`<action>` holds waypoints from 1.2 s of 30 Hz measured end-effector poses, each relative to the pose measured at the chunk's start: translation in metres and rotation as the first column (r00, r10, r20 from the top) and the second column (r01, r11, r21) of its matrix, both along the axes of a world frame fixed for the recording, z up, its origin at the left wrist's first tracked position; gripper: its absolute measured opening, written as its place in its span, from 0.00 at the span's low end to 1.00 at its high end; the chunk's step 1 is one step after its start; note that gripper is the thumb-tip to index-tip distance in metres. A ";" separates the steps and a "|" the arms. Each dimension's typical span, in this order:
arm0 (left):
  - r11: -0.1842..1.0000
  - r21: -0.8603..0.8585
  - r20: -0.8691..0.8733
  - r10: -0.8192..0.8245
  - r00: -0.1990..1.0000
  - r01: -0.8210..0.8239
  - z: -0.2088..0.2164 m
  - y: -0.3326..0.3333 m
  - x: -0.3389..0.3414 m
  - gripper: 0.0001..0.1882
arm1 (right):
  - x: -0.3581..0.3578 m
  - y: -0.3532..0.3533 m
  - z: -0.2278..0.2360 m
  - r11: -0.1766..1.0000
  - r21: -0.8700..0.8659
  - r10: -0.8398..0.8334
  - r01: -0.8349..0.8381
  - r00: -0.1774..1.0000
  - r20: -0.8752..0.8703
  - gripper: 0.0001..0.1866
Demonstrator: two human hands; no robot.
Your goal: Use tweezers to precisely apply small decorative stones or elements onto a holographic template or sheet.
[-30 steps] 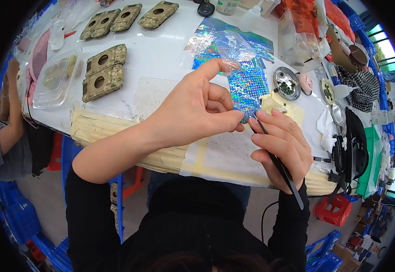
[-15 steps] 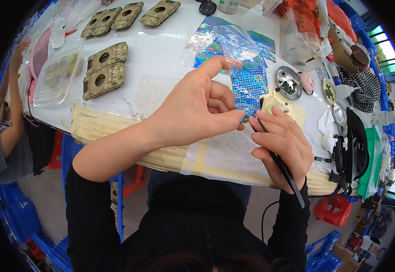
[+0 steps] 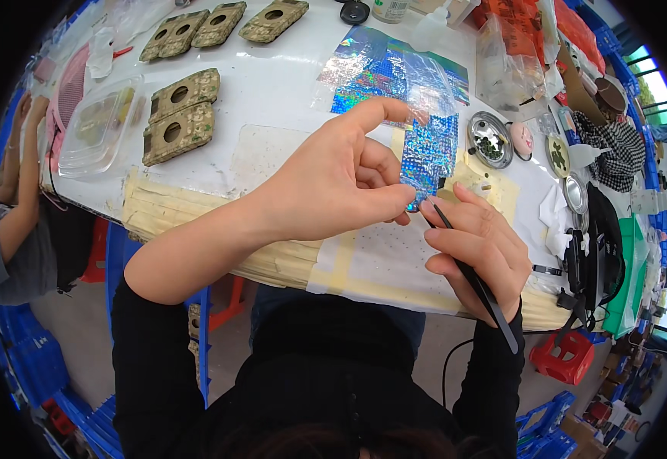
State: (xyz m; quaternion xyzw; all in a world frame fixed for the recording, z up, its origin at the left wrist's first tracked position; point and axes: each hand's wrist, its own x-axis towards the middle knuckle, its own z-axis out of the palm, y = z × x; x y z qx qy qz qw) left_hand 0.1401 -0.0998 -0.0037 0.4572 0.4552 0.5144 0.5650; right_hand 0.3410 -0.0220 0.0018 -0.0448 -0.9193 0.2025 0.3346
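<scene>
Bare white tabletop (image 3: pixel 272 92) left of the hands — camouflage blocks (image 3: pixel 177 115) beyond, small dishes (image 3: pixel 490 141) crowd the right

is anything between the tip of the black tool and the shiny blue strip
Nothing visible. The black tool in the right hand points its tip at the lower edge of the shiny blue strip, which the left hand pinches; whether the tip touches cannot be told.

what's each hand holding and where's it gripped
Left hand pinches the blue holographic strip at its lower end; right hand holds black tweezers around their middle.
</scene>
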 end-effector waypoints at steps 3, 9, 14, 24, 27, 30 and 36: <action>1.000 0.002 -0.003 0.015 1.000 -0.015 0.000 -0.001 0.001 0.31 | -0.001 0.000 0.000 1.000 -0.005 0.015 -0.015 1.000 0.000 0.14; 1.000 0.013 -0.001 -0.009 1.000 0.009 0.002 0.000 0.001 0.31 | 0.000 0.000 0.000 0.999 -0.034 0.023 -0.024 1.000 -0.004 0.13; 0.999 0.037 0.026 -0.021 0.999 0.020 0.000 0.000 0.000 0.32 | 0.004 0.000 0.000 0.999 -0.041 0.030 -0.033 0.998 -0.056 0.18; 1.000 -0.006 0.019 0.015 1.000 -0.015 0.006 0.001 0.001 0.30 | 0.047 -0.041 0.067 0.802 -0.306 0.212 -0.513 0.724 -0.657 0.21; 0.999 0.012 -0.008 0.038 0.999 -0.038 0.005 -0.002 0.001 0.30 | 0.060 -0.048 0.099 0.841 -0.273 0.215 -0.466 0.753 -0.623 0.14; 0.999 0.008 -0.005 0.042 0.999 -0.042 0.008 -0.002 0.003 0.30 | 0.075 -0.060 0.112 0.885 -0.252 0.173 -0.391 0.779 -0.603 0.08; 0.997 0.009 -0.028 0.072 0.997 -0.072 0.007 -0.001 0.005 0.31 | 0.104 -0.071 0.116 0.924 -0.230 0.136 -0.306 0.825 -0.548 0.08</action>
